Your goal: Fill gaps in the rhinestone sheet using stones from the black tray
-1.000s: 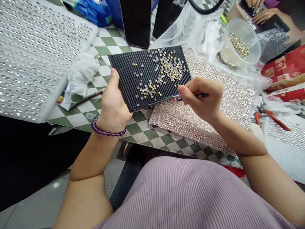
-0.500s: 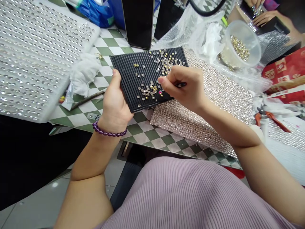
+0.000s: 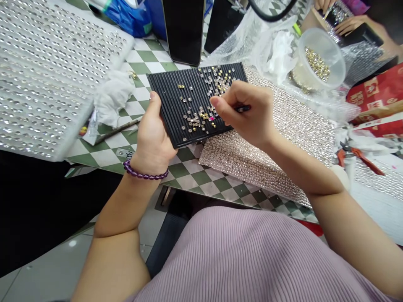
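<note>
A black ridged tray [image 3: 171, 98] is gripped at its left edge by my left hand [image 3: 154, 134], the thumb on its rim and the other fingers hidden beneath. Clear and gold rhinestones [image 3: 193, 120] lie scattered over its middle and right side. Over the tray's right part, my right hand [image 3: 250, 111] is closed around a dark, slim tool [image 3: 243, 108], whose tip I cannot make out. Below and to the right of the tray spreads a sheet covered in small stones [image 3: 292, 126].
A white board with rows of gems [image 3: 56, 84] fills the left. Behind the tray stands a dark phone [image 3: 183, 31]. At the right are a clear bowl of stones [image 3: 333, 48], orange-handled pliers [image 3: 362, 157] and a red packet [image 3: 378, 90]. Another person's hands [image 3: 349, 25] work at the top right.
My right hand has shifted slightly to the right over the tray, the tool still in it. My left hand and the tray are nearly unchanged.
</note>
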Motion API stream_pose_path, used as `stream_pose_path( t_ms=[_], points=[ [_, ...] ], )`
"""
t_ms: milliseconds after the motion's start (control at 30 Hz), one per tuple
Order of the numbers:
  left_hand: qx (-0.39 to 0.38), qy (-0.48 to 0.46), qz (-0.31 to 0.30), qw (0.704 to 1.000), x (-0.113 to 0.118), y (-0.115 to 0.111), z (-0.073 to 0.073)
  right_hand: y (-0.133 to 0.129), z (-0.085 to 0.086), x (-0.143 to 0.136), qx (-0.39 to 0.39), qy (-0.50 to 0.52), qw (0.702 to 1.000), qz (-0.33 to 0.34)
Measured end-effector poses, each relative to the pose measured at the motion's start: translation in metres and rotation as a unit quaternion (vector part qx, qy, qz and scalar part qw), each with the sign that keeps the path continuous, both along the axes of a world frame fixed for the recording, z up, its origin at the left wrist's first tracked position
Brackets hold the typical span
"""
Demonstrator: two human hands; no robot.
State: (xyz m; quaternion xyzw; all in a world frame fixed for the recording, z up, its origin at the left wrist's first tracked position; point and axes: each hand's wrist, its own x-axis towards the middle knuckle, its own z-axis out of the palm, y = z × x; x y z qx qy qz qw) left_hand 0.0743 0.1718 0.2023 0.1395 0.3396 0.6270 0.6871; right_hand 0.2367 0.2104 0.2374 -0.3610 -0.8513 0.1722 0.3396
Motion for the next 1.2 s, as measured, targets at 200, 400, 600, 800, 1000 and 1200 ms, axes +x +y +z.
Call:
stream_pose_path(
  t_ms=[200,400,600,800,1000,1200],
  points=[
    [0.005,-0.011,0.005,1.0,0.0,-0.001,-0.001,-0.025,0.014,0.028,-0.007,0.017,1.0,0.011],
    [0.013,0.001,0.001,1.0,-0.001,-0.001,-0.002,-0.048,-0.008,0.059,-0.009,-0.046,0.995,0.089],
    [0.002,-0.012,0.011,1.0,-0.001,0.0,-0.002,-0.051,-0.023,0.065,-0.002,-0.064,0.994,0.094],
    [0.0,-0.009,0.011,1.0,0.0,0.0,-0.003,-0.053,-0.019,0.066,0.01,-0.06,0.994,0.091],
    [0.002,0.006,0.006,1.0,-0.001,0.0,-0.004,-0.054,-0.023,0.066,-0.024,-0.053,0.993,0.106],
    [-0.008,-0.009,-0.001,1.0,-0.001,-0.002,0.002,-0.043,-0.009,0.057,-0.03,0.06,0.995,0.074]
  ],
)
